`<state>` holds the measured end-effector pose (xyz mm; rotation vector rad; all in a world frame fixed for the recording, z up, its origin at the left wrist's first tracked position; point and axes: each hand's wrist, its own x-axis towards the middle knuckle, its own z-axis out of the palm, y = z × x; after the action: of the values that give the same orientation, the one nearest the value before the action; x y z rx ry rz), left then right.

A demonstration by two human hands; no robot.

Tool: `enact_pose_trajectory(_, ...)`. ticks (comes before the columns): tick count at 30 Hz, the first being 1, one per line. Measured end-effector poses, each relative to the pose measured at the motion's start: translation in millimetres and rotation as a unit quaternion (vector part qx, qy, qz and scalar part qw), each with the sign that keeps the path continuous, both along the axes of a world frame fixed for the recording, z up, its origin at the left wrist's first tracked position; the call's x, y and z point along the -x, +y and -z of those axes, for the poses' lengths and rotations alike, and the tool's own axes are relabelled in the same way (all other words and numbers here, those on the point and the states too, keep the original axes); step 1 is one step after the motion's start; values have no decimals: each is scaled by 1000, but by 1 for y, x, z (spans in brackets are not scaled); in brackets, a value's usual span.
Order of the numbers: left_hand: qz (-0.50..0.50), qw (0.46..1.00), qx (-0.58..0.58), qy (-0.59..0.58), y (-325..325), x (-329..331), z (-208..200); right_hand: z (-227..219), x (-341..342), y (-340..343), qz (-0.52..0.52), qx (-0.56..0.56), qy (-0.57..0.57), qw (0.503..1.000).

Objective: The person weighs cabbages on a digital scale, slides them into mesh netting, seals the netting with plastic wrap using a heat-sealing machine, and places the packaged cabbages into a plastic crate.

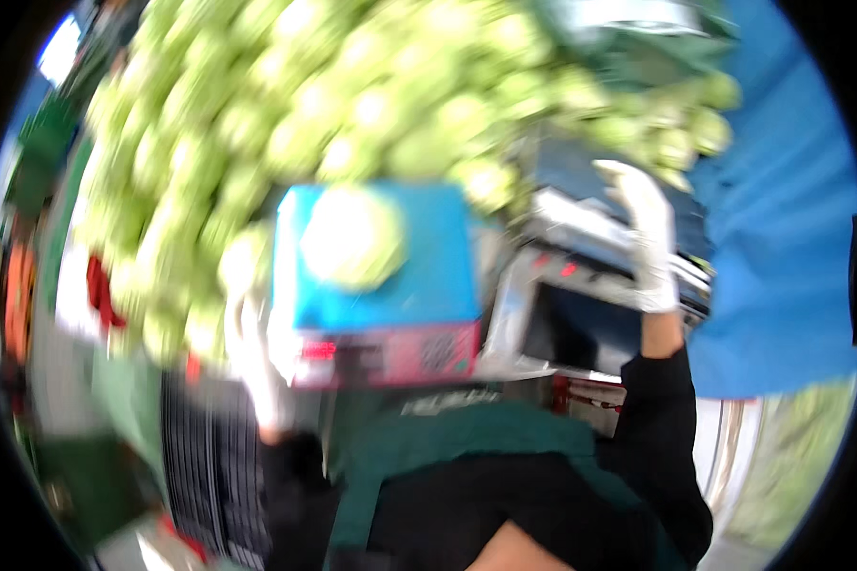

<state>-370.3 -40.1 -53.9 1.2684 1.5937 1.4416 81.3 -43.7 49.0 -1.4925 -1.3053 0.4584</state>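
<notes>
The whole picture is smeared by motion. A round pale-green cabbage [354, 236] sits on the blue top of a weighing scale [428, 257], whose pink front panel has a lit red display. My left hand [249, 343], in a white glove, is beside the scale's left edge. Just beyond its fingers is another cabbage [248, 255]; blur hides whether they grip it. My right hand [646, 233], also white-gloved, reaches over a grey and black machine [581, 319] with a dark screen and red lights. Its fingers are stretched out and I see nothing in them.
A large heap of cabbages [352, 86] fills the far side and the left. Dark green bags [638, 52] lie at the far right, beside a blue sheet [781, 209]. A black slatted crate [209, 457] stands at the near left. Something red [100, 290] hangs at the left edge.
</notes>
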Motion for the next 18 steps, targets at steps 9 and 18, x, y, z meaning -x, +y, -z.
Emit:
enact_pose_trajectory(9, 82, 990, -38, -107, -3, -90, -34, -62, -141, 126, 102, -178, -244, 948)
enact_pose_trajectory(18, -67, 996, -57, 4, -48, -106, -71, -116, -123, 312, 71, -269, -390, 878)
